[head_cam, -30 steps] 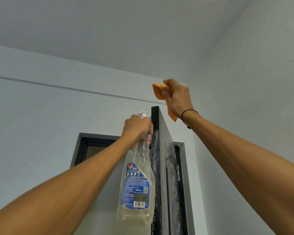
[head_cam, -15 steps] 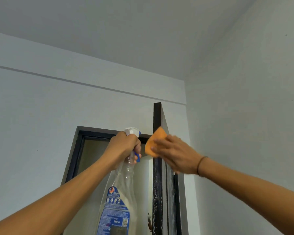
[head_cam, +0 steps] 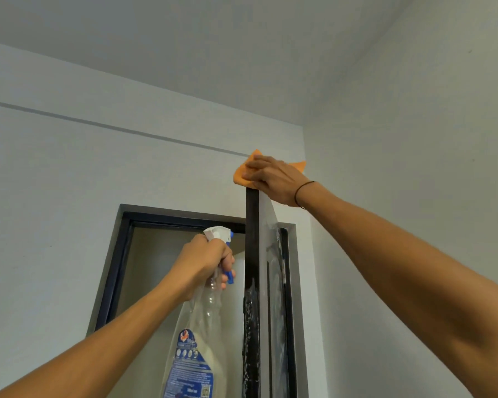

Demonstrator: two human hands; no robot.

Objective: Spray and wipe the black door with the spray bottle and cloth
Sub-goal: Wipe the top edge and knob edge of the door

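1. The right hand [head_cam: 273, 180] lies with fingers fairly straight on the orange cloth [head_cam: 243, 175], pressing it onto the top edge of the black door [head_cam: 252, 254].
2. The left hand [head_cam: 204, 264] grips the neck of the spray bottle [head_cam: 202, 326], fingers curled round it by the blue trigger; the white nozzle points right, toward the door's edge, and the bottle's long axis hangs down and slightly left.
3. The door stands open, edge-on to the camera, its long axis vertical; foam and droplets streak its lower edge and its right face.
4. Behind it sits the dark door frame [head_cam: 121, 271], set in a white wall [head_cam: 55, 168].
5. A second wall [head_cam: 414, 124] meets the first just right of the door, under a plain ceiling [head_cam: 213, 38]; bare wall spreads to the left.
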